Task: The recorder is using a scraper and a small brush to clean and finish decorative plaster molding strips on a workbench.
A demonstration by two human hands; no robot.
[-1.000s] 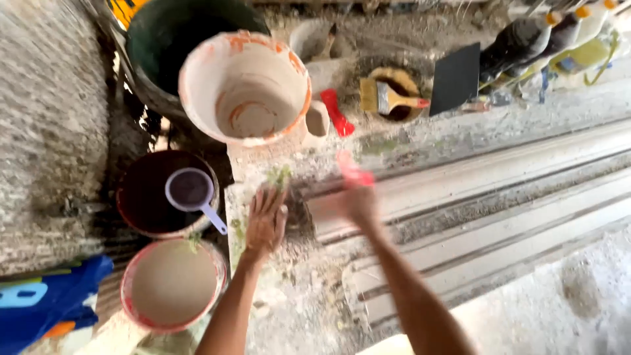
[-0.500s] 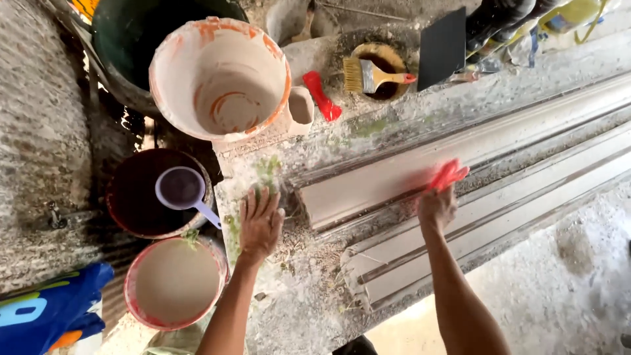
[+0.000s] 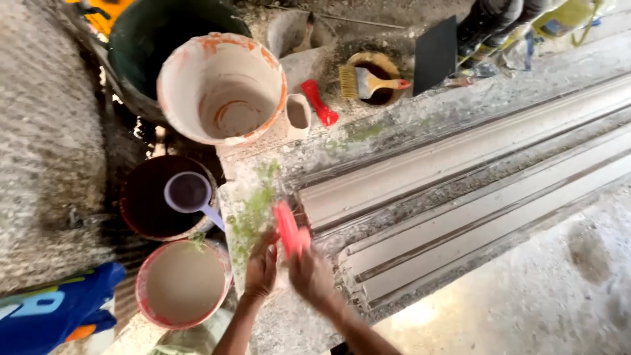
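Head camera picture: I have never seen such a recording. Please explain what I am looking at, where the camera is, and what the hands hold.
The camera sits on a person's head and looks down at their two bare hands. The right hand grips a red flat tool, blurred by motion. The left hand lies beside it on a dusty work surface. To the right lie long grey moulded strips. To the left stand buckets: a large white one, a dark one with a pale scoop and one with pale paste. Further away, a brush rests on a small pot.

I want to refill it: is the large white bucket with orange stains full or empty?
Nearly empty: the white bucket stands upright, and its inner wall and bottom show.
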